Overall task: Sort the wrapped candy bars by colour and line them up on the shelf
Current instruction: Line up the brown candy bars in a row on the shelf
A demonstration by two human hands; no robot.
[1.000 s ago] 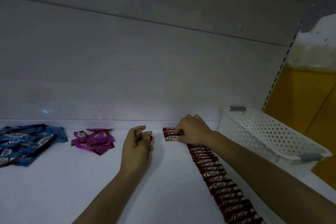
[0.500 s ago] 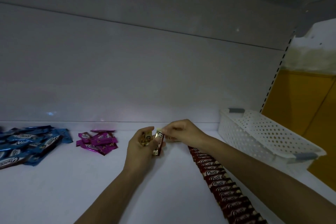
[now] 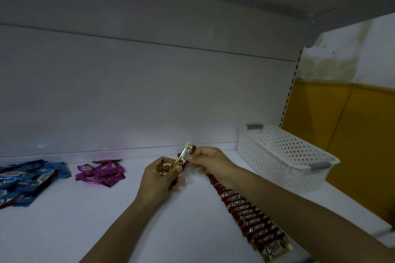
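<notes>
At far left of the white shelf (image 3: 85, 230), a loose heap of blue foil-wrapped candy bars (image 3: 27, 179); beside it, a smaller heap of magenta wrapped bars (image 3: 100, 172); at centre, the left hand (image 3: 158, 179) curls round a few gold-and-red bars; the right hand (image 3: 208, 161) pinches one upright red-and-gold wrapped bar (image 3: 186, 156) above the shelf; under its forearm, an overlapping row of red bars (image 3: 252, 218); far right, a white perforated plastic basket (image 3: 284, 151).

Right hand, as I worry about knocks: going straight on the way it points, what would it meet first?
The right hand points left and away, pinching a red candy bar. Beyond that, probably the shelf's back panel, passing just above the left hand; depth is unclear.
</notes>
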